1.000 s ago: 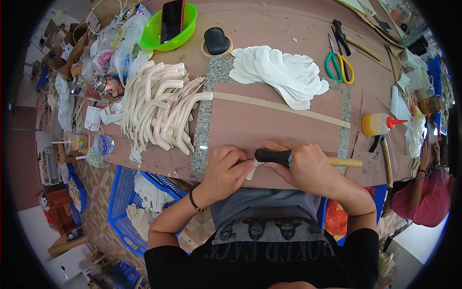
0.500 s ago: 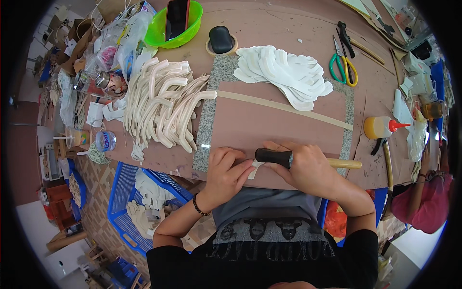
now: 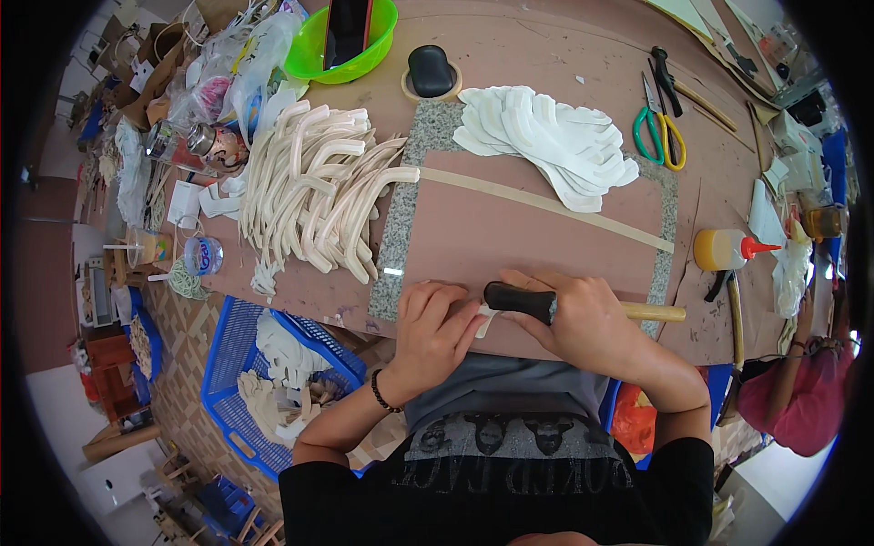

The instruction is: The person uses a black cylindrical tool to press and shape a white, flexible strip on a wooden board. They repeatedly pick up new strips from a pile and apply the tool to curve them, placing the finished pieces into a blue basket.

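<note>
We look down on a brown-covered worktable from our head camera. At about 6 o'clock of the table, near its close edge, our left hand lies knuckles up with the fingers bunched close together, pressing a small white cut piece flat against the brown sheet; only the piece's tip shows beyond the fingertips. Just to the 3 o'clock side of it, our right hand wraps around a tool with a black head and wooden handle, fingers curled tight over the shaft, thumb along the near side. The black head touches or nearly touches the white piece; we cannot tell which. The wooden end sticks out past the hand toward 3 o'clock.

The brown sheet sits on a speckled grey stone slab, with a pale strip crossing it on a slant. At 12 o'clock of the slab lies a fan of flat white cutouts. At 10 o'clock is a heap of cream curved strips. Farther toward 11 o'clock stands a green bowl. Scissors with green and yellow handles lie at 2 o'clock, and a glue bottle with a red tip lies at 3 o'clock. Below the table edge at 8 o'clock sits a blue basket of white pieces.
</note>
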`<state>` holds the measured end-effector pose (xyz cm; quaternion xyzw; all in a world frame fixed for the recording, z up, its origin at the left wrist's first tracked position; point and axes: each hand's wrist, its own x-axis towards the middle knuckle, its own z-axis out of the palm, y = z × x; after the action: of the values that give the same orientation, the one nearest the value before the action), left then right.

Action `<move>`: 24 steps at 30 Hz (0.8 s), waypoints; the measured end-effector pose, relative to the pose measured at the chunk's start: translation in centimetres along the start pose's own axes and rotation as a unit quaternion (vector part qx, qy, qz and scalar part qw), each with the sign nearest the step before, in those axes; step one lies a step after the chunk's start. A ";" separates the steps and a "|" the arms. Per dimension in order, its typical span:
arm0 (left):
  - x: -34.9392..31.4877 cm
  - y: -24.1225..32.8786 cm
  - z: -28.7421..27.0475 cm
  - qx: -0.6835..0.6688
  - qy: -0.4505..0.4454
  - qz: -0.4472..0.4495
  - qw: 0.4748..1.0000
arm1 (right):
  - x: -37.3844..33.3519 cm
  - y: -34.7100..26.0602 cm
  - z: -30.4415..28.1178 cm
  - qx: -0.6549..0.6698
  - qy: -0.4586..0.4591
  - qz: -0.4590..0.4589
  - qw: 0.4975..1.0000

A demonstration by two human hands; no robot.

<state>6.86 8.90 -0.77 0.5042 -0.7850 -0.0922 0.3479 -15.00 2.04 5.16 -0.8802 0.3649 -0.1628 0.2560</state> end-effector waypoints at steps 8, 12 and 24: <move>-1.2 0.6 0.7 -0.006 -0.022 -0.001 1.000 | 0.3 0.3 -0.3 0.007 0.013 -0.027 1.000; -0.9 0.6 0.6 0.022 -0.052 0.022 0.998 | 0.5 0.1 -0.1 0.005 0.021 -0.047 0.999; -2.6 1.6 1.6 -0.006 0.034 -0.080 0.996 | 0.6 -0.5 -1.5 0.038 -0.043 0.030 0.998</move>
<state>5.33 11.60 -2.29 0.5665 -0.7292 -0.1075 0.3685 -15.03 1.40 6.72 -0.8646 0.3738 -0.1307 0.3093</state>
